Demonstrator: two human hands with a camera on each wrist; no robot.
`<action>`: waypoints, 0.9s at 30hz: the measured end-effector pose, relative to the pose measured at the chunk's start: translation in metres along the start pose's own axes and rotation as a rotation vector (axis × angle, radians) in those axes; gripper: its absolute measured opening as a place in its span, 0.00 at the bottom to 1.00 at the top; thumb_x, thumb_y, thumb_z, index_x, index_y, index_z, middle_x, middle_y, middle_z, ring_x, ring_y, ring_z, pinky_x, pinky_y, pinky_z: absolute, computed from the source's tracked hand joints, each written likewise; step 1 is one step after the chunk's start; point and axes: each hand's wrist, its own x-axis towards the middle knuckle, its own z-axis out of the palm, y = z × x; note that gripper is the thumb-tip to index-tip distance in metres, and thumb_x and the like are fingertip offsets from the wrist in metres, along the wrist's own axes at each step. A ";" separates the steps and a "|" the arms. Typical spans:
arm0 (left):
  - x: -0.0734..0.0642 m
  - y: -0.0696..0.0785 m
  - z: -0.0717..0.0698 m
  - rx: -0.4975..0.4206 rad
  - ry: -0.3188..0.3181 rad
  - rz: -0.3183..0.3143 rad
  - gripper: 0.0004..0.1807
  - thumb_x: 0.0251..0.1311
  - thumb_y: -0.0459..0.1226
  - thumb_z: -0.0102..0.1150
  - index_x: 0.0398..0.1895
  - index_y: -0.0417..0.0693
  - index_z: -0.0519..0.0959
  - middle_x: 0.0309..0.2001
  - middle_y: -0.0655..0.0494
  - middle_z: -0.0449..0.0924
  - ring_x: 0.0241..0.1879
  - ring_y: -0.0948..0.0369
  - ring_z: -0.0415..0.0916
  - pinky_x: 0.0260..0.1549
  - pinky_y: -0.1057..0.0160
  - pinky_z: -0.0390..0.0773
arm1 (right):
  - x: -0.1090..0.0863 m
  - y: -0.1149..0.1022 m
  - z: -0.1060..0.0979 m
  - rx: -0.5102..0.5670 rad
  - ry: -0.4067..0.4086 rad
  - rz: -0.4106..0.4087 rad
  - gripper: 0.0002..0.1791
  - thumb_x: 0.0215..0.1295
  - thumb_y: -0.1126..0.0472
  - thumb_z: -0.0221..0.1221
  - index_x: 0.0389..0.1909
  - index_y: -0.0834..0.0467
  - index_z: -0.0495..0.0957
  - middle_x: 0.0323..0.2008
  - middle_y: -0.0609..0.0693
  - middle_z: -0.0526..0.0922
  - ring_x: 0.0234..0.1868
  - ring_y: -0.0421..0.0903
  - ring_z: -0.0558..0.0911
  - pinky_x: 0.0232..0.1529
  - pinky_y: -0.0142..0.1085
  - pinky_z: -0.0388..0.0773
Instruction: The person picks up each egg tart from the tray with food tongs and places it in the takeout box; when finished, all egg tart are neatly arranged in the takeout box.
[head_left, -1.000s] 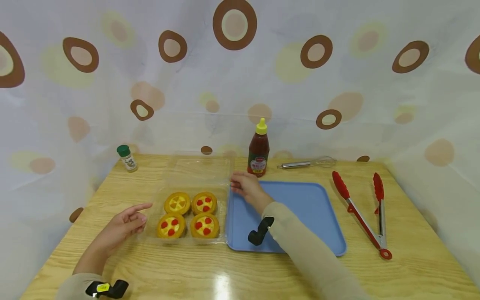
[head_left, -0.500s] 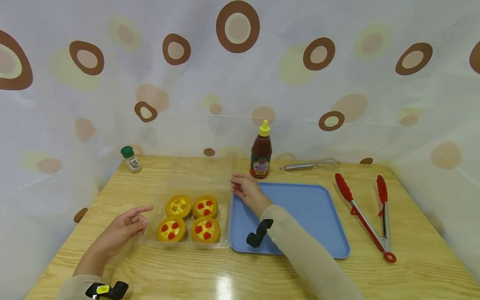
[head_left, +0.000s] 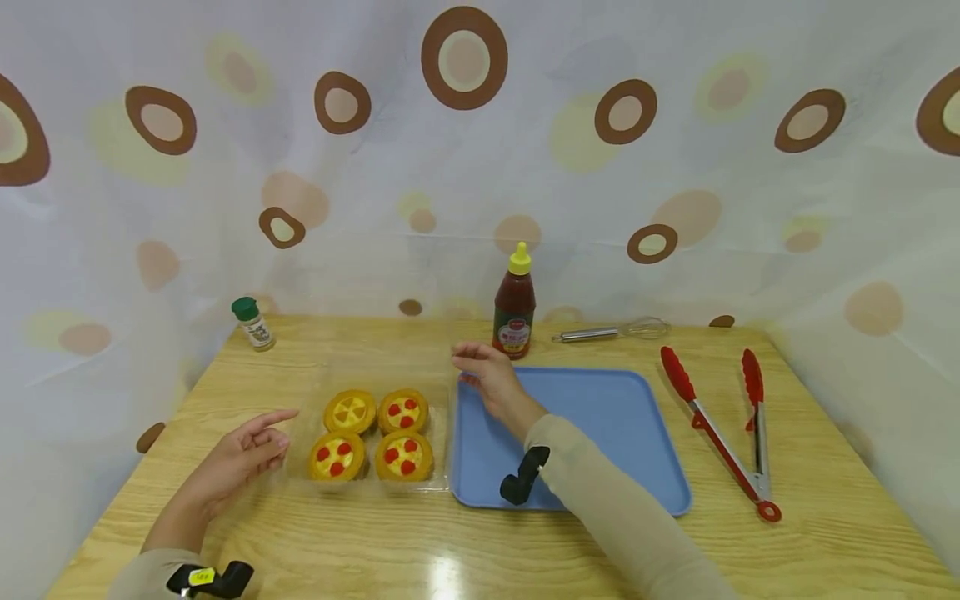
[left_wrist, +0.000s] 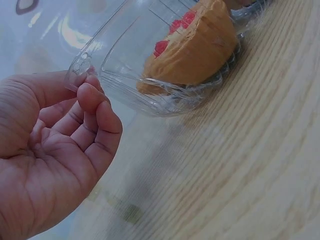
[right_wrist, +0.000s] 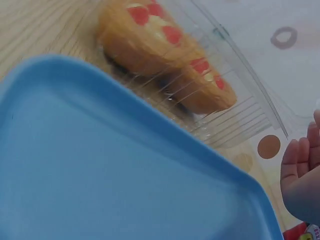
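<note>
In the head view, several round tarts with red or yellow toppings sit in a clear plastic box whose lid is folded back at the far side. My left hand is at the box's left side; in the left wrist view its thumb and forefinger pinch the rim. My right hand is at the lid's right edge and appears to pinch it, though the right wrist view cuts off the thumb and forefinger. One tart shows through the box wall.
A blue tray adjoins the box on the right. Behind it stand a red sauce bottle and a lying whisk. Red-tipped tongs lie spread at the right, and a green-capped shaker stands at the far left.
The clear lid looks fainter and its angle seems slightly altered at my right hand. Both hands stay almost where they were; the whole view shifts a little with the head.
</note>
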 end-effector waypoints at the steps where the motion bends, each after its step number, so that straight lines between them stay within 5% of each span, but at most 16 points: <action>1: 0.002 0.000 0.000 -0.012 0.002 0.011 0.21 0.68 0.33 0.50 0.64 0.55 0.66 0.34 0.60 0.76 0.30 0.66 0.70 0.32 0.70 0.74 | 0.000 0.000 -0.001 -0.032 -0.015 -0.007 0.12 0.59 0.73 0.59 0.26 0.53 0.81 0.30 0.43 0.81 0.33 0.39 0.77 0.37 0.36 0.73; 7: 0.014 -0.002 0.000 -0.115 0.015 0.023 0.28 0.69 0.30 0.48 0.68 0.55 0.55 0.33 0.61 0.78 0.29 0.68 0.72 0.32 0.72 0.74 | 0.000 0.001 -0.013 -0.229 -0.102 -0.028 0.07 0.61 0.72 0.58 0.29 0.59 0.81 0.32 0.45 0.82 0.38 0.40 0.79 0.53 0.45 0.71; 12: 0.019 -0.003 -0.001 -0.164 0.010 0.011 0.23 0.73 0.38 0.42 0.68 0.55 0.54 0.32 0.63 0.74 0.31 0.68 0.71 0.33 0.71 0.73 | -0.001 0.001 -0.024 -0.371 -0.134 -0.026 0.07 0.65 0.70 0.54 0.37 0.66 0.81 0.40 0.50 0.83 0.45 0.44 0.77 0.54 0.45 0.70; 19: 0.012 -0.002 -0.011 -0.321 -0.240 0.114 0.20 0.77 0.39 0.20 0.65 0.62 0.57 0.42 0.61 0.77 0.44 0.65 0.75 0.45 0.68 0.74 | -0.005 -0.005 -0.035 -0.495 -0.269 0.033 0.13 0.67 0.67 0.52 0.47 0.67 0.79 0.52 0.55 0.79 0.56 0.47 0.73 0.56 0.42 0.70; 21: 0.009 -0.001 -0.014 -0.306 -0.262 0.109 0.22 0.76 0.34 0.23 0.67 0.64 0.56 0.45 0.61 0.77 0.47 0.65 0.74 0.46 0.68 0.73 | -0.009 -0.009 -0.038 -0.549 -0.317 0.032 0.14 0.67 0.65 0.53 0.50 0.66 0.78 0.54 0.56 0.77 0.56 0.48 0.73 0.54 0.42 0.71; 27: -0.003 0.000 -0.014 -0.069 -0.257 0.068 0.30 0.72 0.29 0.35 0.73 0.59 0.47 0.45 0.62 0.72 0.45 0.67 0.72 0.47 0.66 0.73 | -0.028 -0.021 -0.040 -0.839 -0.466 -0.010 0.24 0.69 0.56 0.54 0.65 0.53 0.69 0.52 0.56 0.78 0.48 0.48 0.78 0.42 0.40 0.75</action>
